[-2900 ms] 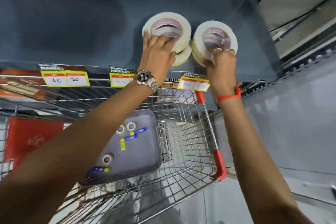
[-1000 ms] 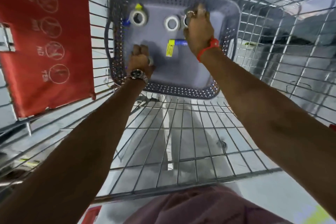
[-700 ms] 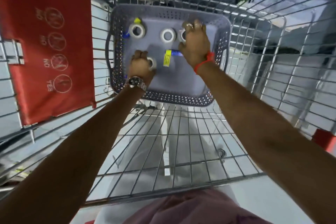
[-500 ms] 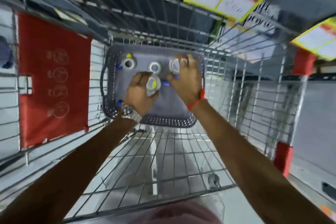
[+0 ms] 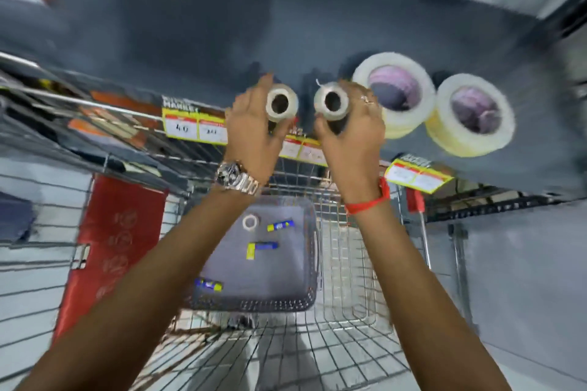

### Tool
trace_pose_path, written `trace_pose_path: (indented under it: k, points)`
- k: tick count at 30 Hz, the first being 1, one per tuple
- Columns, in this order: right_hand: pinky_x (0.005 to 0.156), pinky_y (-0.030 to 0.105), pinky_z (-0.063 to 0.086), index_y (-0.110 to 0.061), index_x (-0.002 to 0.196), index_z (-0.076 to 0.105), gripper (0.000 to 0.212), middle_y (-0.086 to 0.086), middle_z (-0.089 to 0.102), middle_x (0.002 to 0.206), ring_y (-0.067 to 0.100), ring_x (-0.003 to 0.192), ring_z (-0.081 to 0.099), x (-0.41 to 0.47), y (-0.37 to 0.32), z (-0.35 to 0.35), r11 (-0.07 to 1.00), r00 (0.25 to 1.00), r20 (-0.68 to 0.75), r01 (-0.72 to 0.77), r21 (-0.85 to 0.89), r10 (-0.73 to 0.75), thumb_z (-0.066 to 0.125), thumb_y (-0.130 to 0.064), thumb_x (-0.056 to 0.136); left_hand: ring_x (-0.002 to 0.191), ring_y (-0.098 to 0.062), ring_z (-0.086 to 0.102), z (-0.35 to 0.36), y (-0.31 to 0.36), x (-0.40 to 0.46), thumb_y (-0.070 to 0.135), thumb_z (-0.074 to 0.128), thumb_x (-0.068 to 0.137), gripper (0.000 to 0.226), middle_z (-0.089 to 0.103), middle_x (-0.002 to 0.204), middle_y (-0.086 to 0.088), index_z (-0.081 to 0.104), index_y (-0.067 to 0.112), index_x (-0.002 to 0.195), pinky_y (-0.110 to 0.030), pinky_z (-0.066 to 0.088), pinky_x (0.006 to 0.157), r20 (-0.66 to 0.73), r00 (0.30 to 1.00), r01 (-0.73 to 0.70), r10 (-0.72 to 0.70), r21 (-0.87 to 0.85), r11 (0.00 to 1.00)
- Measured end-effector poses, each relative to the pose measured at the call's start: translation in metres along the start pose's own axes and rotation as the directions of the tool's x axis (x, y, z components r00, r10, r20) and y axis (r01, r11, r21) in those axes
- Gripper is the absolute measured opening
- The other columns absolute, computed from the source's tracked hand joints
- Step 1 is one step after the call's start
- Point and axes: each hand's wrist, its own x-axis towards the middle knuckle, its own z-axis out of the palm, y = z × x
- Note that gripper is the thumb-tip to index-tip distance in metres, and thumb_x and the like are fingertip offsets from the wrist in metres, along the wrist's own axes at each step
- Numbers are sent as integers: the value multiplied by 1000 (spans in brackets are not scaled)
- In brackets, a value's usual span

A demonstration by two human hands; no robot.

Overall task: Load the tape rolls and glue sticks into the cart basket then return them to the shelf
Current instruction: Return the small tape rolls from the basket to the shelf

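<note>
Both hands, the left hand (image 5: 254, 124) and right hand (image 5: 349, 133), are each gripping a small tape roll (image 5: 281, 102) at the shelf (image 5: 190, 25); two large tape rolls (image 5: 395, 94) are already back, while one roll and three glue sticks (image 5: 263, 247) are waiting in the basket (image 5: 305, 301).

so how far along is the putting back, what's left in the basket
Done: two large tape rolls already sit on the dark shelf. In hand: the left hand and right hand each have a grip on a small tape roll, raised at the shelf edge. Left: in the grey basket lie one small roll and three glue sticks.
</note>
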Motion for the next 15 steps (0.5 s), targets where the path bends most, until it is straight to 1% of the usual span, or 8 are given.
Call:
trace_pose_path:
  k: [1, 2, 4, 6, 7, 9, 12, 15]
  points:
    - [94, 36, 40, -3, 109, 60, 43, 16, 64, 110, 33, 104, 56, 8, -1, 0, 999, 999, 42, 16, -47, -14, 54, -22, 71, 111, -30, 56, 1, 3, 10, 23, 67, 75, 60, 62, 119, -12, 45, 9, 128, -42, 41, 96, 11, 1000, 2, -3, 35, 999]
    - [92, 34, 38, -4, 110, 60, 43, 16, 64, 110, 34, 103, 56, 13, 0, 2, 994, 996, 79, 38, -105, -30, 54, -22, 72, 111, -29, 55, 3, 4, 18, 23, 68, 74, 62, 63, 118, -10, 43, 11, 130, -41, 38, 95, 26, 999, 16, -18, 74, 997]
    - [88, 31, 32, -3, 112, 59, 40, 18, 64, 111, 35, 103, 55, 18, 1, 6, 979, 992, 115, 79, -186, -59, 60, -16, 75, 113, -29, 52, 8, 7, 31, 23, 69, 76, 67, 63, 118, -9, 36, 14, 133, -37, 27, 90, 55, 998, 24, -32, 145, 989]
    - [87, 31, 33, -2, 116, 55, 38, 19, 63, 114, 35, 106, 53, 19, -1, 10, 970, 989, 139, 87, -228, -56, 60, -9, 79, 112, -28, 52, 11, 7, 38, 25, 68, 77, 70, 63, 117, -7, 32, 16, 136, -36, 22, 85, 88, 996, 11, -28, 198, 980]
    - [89, 34, 36, -2, 119, 53, 38, 19, 62, 116, 36, 108, 52, 20, -2, 12, 966, 988, 150, 80, -248, -43, 58, -7, 82, 112, -29, 51, 12, 6, 41, 26, 68, 77, 71, 63, 117, -6, 30, 17, 136, -36, 23, 86, 103, 994, 6, -29, 217, 976]
    - [92, 40, 41, -3, 124, 50, 37, 20, 60, 120, 36, 111, 53, 22, -3, 18, 958, 988, 152, 54, -280, -12, 53, -5, 87, 113, -29, 51, 15, 3, 43, 27, 68, 77, 73, 62, 119, -7, 28, 17, 137, -38, 26, 90, 132, 990, 11, -45, 250, 968]
    - [94, 42, 43, -3, 127, 48, 39, 21, 58, 124, 37, 114, 53, 21, -2, 22, 963, 991, 132, 39, -267, -3, 50, -1, 88, 116, -28, 50, 14, 2, 41, 30, 69, 76, 75, 59, 124, -7, 29, 18, 137, -41, 26, 97, 150, 987, 20, -57, 237, 971]
    - [98, 40, 41, -3, 128, 49, 47, 22, 55, 129, 38, 118, 51, 12, 0, 21, 980, 997, 73, 44, -194, -31, 53, 3, 82, 128, -22, 42, 9, 4, 32, 28, 70, 75, 74, 49, 137, -6, 31, 15, 137, -47, 17, 110, 143, 988, 32, -56, 165, 986]
